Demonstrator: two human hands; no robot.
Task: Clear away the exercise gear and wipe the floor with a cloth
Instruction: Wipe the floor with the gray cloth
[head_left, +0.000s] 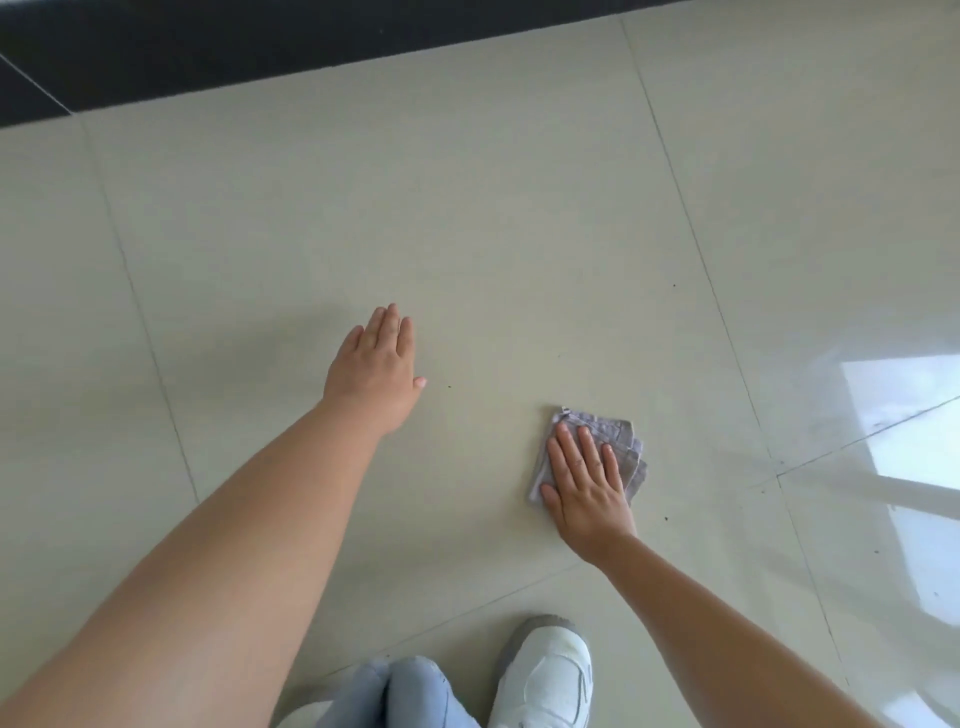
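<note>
A folded grey cloth (621, 439) lies flat on the pale tiled floor (493, 234) right of centre. My right hand (584, 486) presses down on it with the fingers stretched out and the palm covering most of it. My left hand (376, 371) lies flat on the bare floor to the left of the cloth, fingers together, holding nothing. No exercise gear is in view.
A dark strip (260, 47) runs along the far edge of the floor. My white shoe (545, 675) and a knee in light jeans (410, 691) are at the bottom. Window light glares off the tiles at the right (904, 415). Small dark specks dot the floor.
</note>
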